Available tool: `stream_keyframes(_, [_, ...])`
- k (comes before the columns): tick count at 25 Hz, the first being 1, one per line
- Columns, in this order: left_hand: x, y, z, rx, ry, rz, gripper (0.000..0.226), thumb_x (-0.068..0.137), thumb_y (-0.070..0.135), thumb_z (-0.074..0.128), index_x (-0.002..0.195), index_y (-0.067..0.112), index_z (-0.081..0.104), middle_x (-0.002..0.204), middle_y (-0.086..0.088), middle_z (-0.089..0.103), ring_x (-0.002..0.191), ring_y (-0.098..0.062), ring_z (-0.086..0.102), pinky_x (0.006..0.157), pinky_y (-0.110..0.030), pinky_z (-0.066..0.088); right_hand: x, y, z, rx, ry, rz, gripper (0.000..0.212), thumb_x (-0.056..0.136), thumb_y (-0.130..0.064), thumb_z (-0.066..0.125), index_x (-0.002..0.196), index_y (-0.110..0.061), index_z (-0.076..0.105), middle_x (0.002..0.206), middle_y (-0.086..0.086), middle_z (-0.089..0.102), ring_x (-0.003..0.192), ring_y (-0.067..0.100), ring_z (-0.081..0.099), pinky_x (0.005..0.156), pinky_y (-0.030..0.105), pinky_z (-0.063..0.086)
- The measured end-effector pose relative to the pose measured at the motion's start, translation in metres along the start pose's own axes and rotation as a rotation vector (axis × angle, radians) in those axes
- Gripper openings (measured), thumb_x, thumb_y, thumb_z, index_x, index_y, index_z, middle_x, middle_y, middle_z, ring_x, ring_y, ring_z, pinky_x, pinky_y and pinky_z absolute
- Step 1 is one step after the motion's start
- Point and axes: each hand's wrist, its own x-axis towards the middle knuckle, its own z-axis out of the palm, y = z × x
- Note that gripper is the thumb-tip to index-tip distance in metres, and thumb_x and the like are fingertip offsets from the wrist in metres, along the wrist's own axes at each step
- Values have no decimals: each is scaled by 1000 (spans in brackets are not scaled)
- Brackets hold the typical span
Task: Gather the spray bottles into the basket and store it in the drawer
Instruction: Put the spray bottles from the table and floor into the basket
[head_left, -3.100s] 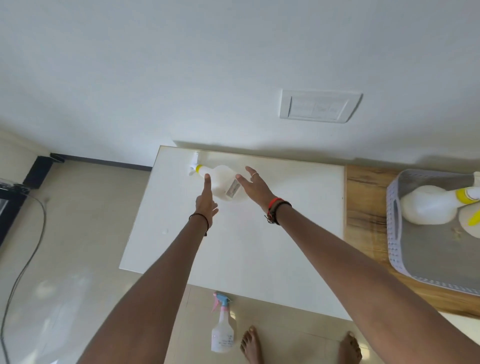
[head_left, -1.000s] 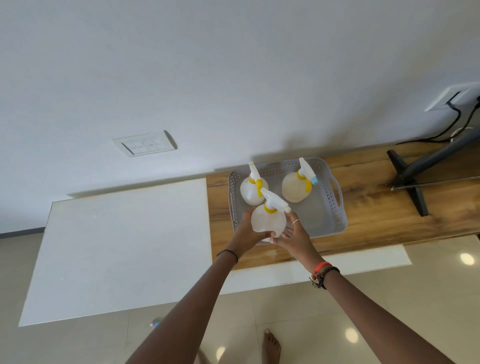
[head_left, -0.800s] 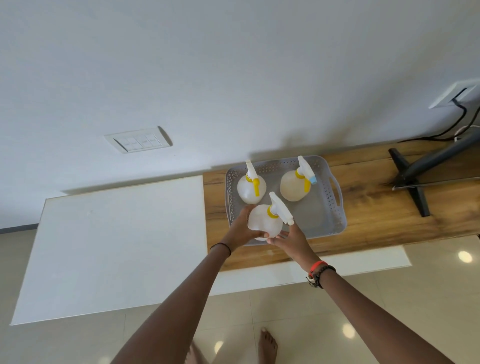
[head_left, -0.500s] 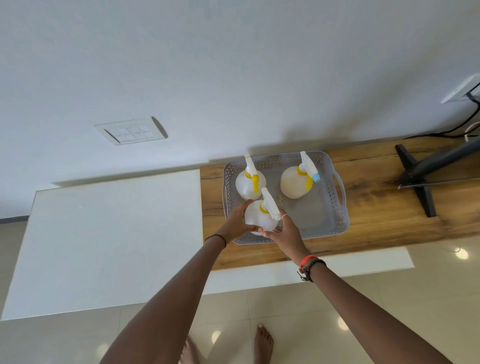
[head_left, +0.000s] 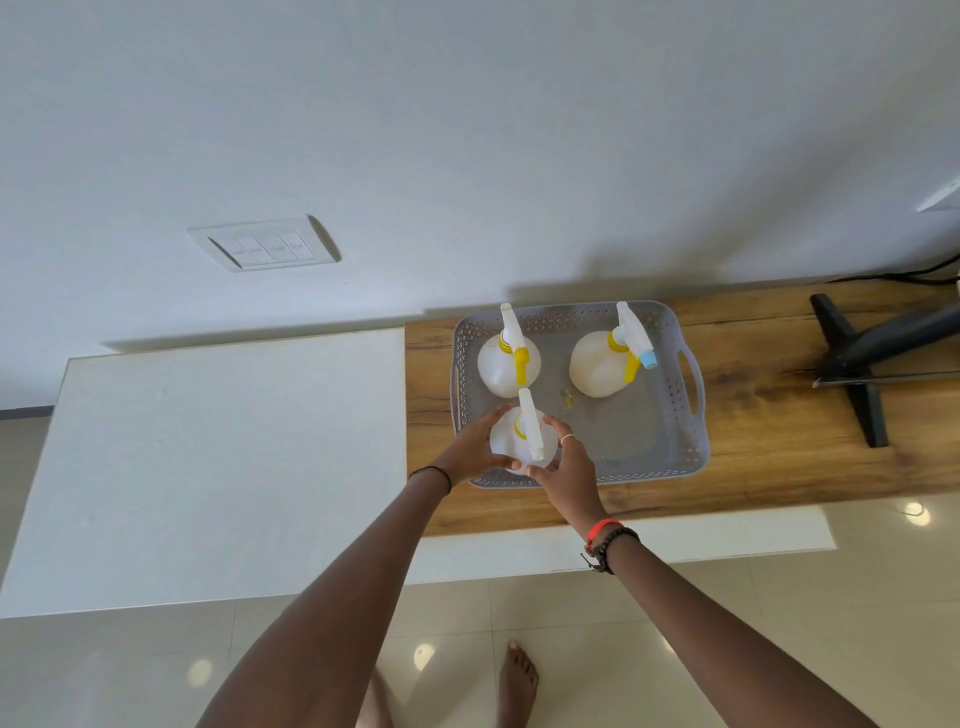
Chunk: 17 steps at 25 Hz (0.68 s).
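A grey perforated basket (head_left: 691, 415) stands on the wooden counter (head_left: 769, 447). Two white spray bottles with yellow collars stand upright at its back: one at the left (head_left: 506, 364), one at the right (head_left: 602, 364) with a blue nozzle tip. A third white spray bottle (head_left: 517, 439) is upright in the basket's front left corner. My left hand (head_left: 475, 447) grips its left side and my right hand (head_left: 563, 465) grips its right side. The bottle's base is hidden by my hands.
A white cabinet top (head_left: 218, 457) adjoins the wooden counter on the left. A black monitor stand (head_left: 857, 374) sits at the counter's right end. A switch plate (head_left: 262, 249) is on the wall behind. My bare feet (head_left: 517, 680) stand on the tiled floor below.
Both hands carried the third bottle from the white top to the basket and lowered it into the front left corner. Its nozzle turned from pointing right to pointing toward me.
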Motion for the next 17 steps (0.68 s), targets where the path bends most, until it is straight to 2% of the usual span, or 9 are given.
stream_keyframes(6, [3,-1,-6,79,-48,-13,90,75,8,77,150,10,27,145,-13,46,134,-30,43,114,-47,35,0,-5,0,-110,-4,28,71,76,-12,75,138,-19,40,126,14,54,118,28,52,91,37,52])
stream_keyframes(11, [3,-1,-6,111,-31,-9,91,75,9,77,150,10,27,146,-14,46,134,-30,43,114,-43,35,2,-12,-6,-141,-52,43,68,77,-14,75,135,-18,41,125,13,58,117,31,54,93,41,53])
stream_keyframes(15, [-3,2,-3,145,27,-10,94,77,11,76,152,10,20,155,-13,33,143,-29,33,118,-41,28,4,-18,-12,-159,-96,74,71,77,-13,74,138,-16,39,128,14,55,122,31,50,98,40,48])
stream_keyframes(17, [-13,3,-1,114,97,-22,89,79,7,73,152,8,22,155,-14,31,144,-28,31,119,-39,26,1,-21,-12,-171,-76,95,74,77,-12,74,141,-12,36,132,16,52,124,33,48,101,42,46])
